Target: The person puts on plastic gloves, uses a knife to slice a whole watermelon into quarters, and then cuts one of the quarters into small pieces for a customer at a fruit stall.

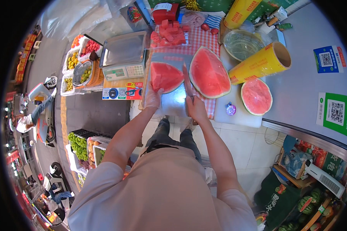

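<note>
My left hand (152, 99), in a clear plastic glove, rests against the near left side of a watermelon wedge (166, 76) on a metal cutting surface (173, 104). In my bare right hand (196, 108) is the handle of a knife (187, 80), its blade pointing away from me. The blade lies between that wedge and a larger watermelon piece (209, 73) on the right, which sits cut face up on a red checked cloth (212, 105). Beyond the wedge, cut watermelon chunks (170, 34) fill a clear container.
Left of the board stands a weighing scale (123, 55). At right are a yellow film roll (260, 63), a green plastic basket (242, 44) and a watermelon half (256, 96). Fruit crates (81, 147) line the street side, where people sit on scooters (45, 112).
</note>
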A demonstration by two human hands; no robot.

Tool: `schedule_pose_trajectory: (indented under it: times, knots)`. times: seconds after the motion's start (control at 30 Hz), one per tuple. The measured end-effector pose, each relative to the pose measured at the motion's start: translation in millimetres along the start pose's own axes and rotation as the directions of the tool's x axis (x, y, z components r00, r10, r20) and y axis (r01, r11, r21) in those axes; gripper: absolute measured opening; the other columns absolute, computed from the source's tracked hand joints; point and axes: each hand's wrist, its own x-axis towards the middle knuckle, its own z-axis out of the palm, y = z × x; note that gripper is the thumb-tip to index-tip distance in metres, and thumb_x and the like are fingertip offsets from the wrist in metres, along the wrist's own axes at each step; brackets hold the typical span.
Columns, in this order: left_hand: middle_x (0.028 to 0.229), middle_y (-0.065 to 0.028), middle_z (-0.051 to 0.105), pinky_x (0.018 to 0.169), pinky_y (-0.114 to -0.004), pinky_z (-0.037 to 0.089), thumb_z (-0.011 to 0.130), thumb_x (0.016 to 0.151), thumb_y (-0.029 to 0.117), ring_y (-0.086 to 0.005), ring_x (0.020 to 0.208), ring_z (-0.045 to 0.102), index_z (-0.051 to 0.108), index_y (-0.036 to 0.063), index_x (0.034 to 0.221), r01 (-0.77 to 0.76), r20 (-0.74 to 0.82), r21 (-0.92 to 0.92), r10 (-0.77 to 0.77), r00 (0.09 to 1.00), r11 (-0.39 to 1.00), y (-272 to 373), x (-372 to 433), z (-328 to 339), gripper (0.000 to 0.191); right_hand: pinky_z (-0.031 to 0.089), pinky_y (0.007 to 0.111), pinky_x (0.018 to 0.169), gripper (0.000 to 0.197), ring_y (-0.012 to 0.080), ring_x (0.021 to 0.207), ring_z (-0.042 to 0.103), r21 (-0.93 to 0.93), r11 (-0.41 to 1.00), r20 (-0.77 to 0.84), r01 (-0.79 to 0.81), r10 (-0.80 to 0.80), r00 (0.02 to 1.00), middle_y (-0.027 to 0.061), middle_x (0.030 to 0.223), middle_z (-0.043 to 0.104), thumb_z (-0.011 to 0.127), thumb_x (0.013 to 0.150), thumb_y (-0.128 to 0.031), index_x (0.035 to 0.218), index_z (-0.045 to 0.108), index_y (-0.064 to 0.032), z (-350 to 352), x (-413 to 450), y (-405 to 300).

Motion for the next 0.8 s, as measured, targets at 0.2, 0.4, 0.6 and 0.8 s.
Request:
schedule_pose_trajectory:
  times: [0.2, 0.4, 0.6, 0.8]
  knots:
    - [0.124, -0.0246, 0.06, 0.096, -0.044, 0.045, 0.065, 0.09, 0.027, -0.0392, 0.115, 0.058, 0.026, 0.0048, 0.147, 0.022, 0.003, 0.103, -0.023, 1.0, 0.994, -17.6, 3.6, 6.8, 0.072, 0.05, 0.051, 0.075, 0.041, 0.0474, 0.084, 0.064, 0.006, 0.999, -0.038, 0.053, -0.053, 0.998, 0.0288, 0.083, 0.066, 0.053, 0.096, -0.035, 0.092, 0.06, 0.0056, 10.1, 13.7, 4.6]
    - [0.124, -0.0247, 0.059, 0.096, -0.044, 0.045, 0.065, 0.091, 0.03, -0.0398, 0.115, 0.058, 0.027, 0.0059, 0.147, 0.047, 0.045, 0.058, -0.049, 0.998, 0.997, -23.1, 6.1, 5.1, 0.072, 0.052, 0.049, 0.069, 0.041, 0.0421, 0.074, 0.067, 0.065, 0.998, 0.035, 0.017, -0.02, 0.999, 0.0267, 0.079, 0.066, 0.053, 0.097, -0.034, 0.091, 0.06, 0.0056, 20.4, 22.0, 11.5]
    - [0.119, -0.0188, 0.063, 0.092, -0.04, 0.047, 0.076, 0.082, 0.021, -0.0324, 0.111, 0.061, 0.038, 0.0073, 0.139, 0.015, -0.012, -0.11, -0.016, 1.0, 0.994, -6.6, 6.8, 11.8, 0.07, 0.051, 0.043, 0.057, 0.044, 0.0324, 0.057, 0.066, 0.071, 0.991, 0.21, -0.117, 0.1, 0.973, 0.022, 0.067, 0.064, 0.053, 0.096, -0.036, 0.092, 0.06, 0.0073, 53.4, 8.5, 26.3]
    - [0.116, -0.017, 0.065, 0.088, -0.041, 0.049, 0.079, 0.079, 0.023, -0.0333, 0.107, 0.064, 0.041, 0.0091, 0.133, -0.024, 0.018, -0.216, 0.028, 0.999, 0.976, -40.3, 15.7, 21.2, 0.067, 0.046, 0.04, 0.048, 0.042, 0.0228, 0.047, 0.059, 0.034, 0.993, 0.426, -0.112, 0.087, 0.9, 0.0131, 0.059, 0.059, 0.052, 0.096, -0.036, 0.085, 0.06, 0.0039, 9.5, -5.2, 36.1]
